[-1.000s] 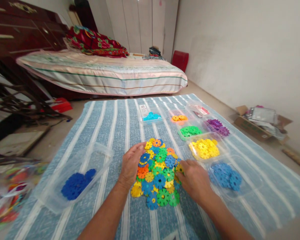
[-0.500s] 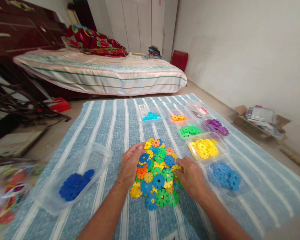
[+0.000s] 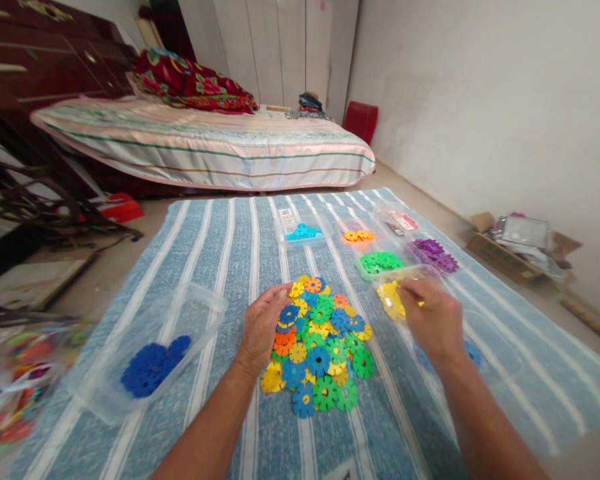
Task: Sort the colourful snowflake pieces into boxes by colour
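A heap of mixed notched plastic snowflake discs (image 3: 319,361) lies on the striped blue cloth. Against its left edge rests my left hand (image 3: 266,323), fingers stretched out and holding nothing visible. My right hand (image 3: 433,317) is above the clear box of yellow discs (image 3: 391,299), its thumb and fingertips pinched together on what looks like a yellow snowflake disc. That hand and its forearm hide part of the yellow discs and much of the box of lighter blue discs (image 3: 473,352).
Boxes of green discs (image 3: 380,261), orange discs (image 3: 359,237), purple discs (image 3: 435,255) and light-blue discs (image 3: 304,232) stand farther back. A clear box with dark blue discs (image 3: 153,367) is at left. Beyond the cloth (image 3: 220,253) is a bed (image 3: 230,153); a cardboard carton (image 3: 515,257) sits right.
My right hand has moved from the heap's right side, right and away from me, to above the yellow discs' box. My left hand has stayed at the heap's left edge.
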The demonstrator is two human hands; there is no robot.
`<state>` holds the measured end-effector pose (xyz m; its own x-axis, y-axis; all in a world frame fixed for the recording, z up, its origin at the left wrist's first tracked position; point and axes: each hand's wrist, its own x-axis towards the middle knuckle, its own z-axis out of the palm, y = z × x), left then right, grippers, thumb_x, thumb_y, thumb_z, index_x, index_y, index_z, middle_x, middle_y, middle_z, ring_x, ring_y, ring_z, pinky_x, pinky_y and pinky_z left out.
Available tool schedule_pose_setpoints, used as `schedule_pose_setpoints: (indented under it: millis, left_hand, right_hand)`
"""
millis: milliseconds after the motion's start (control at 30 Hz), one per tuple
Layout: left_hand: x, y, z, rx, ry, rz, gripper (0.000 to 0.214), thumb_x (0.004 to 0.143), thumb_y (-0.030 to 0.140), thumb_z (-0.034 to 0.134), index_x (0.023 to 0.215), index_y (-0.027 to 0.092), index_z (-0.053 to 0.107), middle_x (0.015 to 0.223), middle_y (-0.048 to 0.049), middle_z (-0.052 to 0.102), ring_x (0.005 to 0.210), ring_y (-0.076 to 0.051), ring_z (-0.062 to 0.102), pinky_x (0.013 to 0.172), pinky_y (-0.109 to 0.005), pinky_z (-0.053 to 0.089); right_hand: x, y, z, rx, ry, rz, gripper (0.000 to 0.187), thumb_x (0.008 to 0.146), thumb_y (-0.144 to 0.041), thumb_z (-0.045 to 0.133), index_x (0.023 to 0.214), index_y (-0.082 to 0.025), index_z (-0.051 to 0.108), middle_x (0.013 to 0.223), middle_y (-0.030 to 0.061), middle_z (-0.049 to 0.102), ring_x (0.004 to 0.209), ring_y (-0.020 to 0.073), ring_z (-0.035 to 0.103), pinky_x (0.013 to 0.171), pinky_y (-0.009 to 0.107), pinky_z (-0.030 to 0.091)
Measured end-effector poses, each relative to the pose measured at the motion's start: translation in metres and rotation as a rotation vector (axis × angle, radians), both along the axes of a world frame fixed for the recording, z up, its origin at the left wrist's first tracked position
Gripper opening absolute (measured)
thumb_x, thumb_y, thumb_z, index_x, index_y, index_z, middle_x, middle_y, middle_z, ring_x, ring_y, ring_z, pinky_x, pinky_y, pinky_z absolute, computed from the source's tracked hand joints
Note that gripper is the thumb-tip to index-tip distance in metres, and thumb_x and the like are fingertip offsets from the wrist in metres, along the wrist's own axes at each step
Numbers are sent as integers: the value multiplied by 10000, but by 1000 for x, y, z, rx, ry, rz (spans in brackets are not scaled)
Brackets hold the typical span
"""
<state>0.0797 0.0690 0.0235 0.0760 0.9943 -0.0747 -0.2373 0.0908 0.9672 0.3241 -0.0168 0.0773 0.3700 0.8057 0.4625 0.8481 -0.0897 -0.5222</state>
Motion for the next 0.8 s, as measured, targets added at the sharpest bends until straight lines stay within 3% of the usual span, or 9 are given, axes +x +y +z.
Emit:
schedule_pose_setpoints:
  millis: [133, 233, 367, 500, 667, 800]
  left_hand:
    - [0, 0, 0, 11, 22, -6, 397, 689, 440, 650, 967, 157, 668, 1035, -85, 684, 992, -232, 604, 817, -304, 486]
    - [0, 0, 1, -6, -9, -14, 362, 691, 430, 656, 942, 170, 675, 1029, -70, 690, 947, -211, 626, 774, -273, 494]
    - [0, 0, 1, -4, -30, -13, 328, 693, 412, 666, 920, 176, 681, 1015, -58, 697, 918, -189, 636, 758, -251, 492]
    - [0, -1, 1, 6, -30, -18, 333, 707, 408, 655, 933, 164, 676, 1026, -69, 694, 968, -204, 622, 761, -252, 495]
    - [1, -1, 2, -4, -39, -20, 334, 685, 418, 673, 918, 180, 686, 1017, -65, 698, 918, -190, 641, 761, -251, 494]
    - [0, 0, 1, 8, -28, -16, 317, 699, 414, 664, 918, 186, 688, 1014, -53, 699, 895, -175, 641, 775, -249, 486]
  right_hand:
    - [15, -1, -1, 28, -207, -137, 280, 834, -247, 416, 934, -152, 660, 938, 116, 647, 914, 236, 570, 803, 373, 429]
    - [0, -7, -7, -65, -173, 28, 263, 855, -264, 415, 906, -183, 660, 889, 78, 658, 864, 201, 585, 785, 322, 434]
    - [-33, -22, -9, -419, -175, 305, 206, 843, -212, 449, 849, -211, 655, 835, 41, 646, 807, 172, 584, 720, 264, 414]
    - [-53, -36, -12, -613, -284, 380, 133, 802, -185, 515, 856, -198, 635, 864, 50, 631, 851, 199, 561, 736, 283, 392]
    - [-58, -41, -24, -657, -322, 384, 118, 798, -174, 512, 837, -183, 623, 891, 69, 631, 890, 227, 543, 770, 313, 378]
    - [-56, -40, -30, -625, -208, 386, 132, 776, -121, 500, 788, -190, 612, 848, 46, 623, 854, 182, 548, 743, 266, 373]
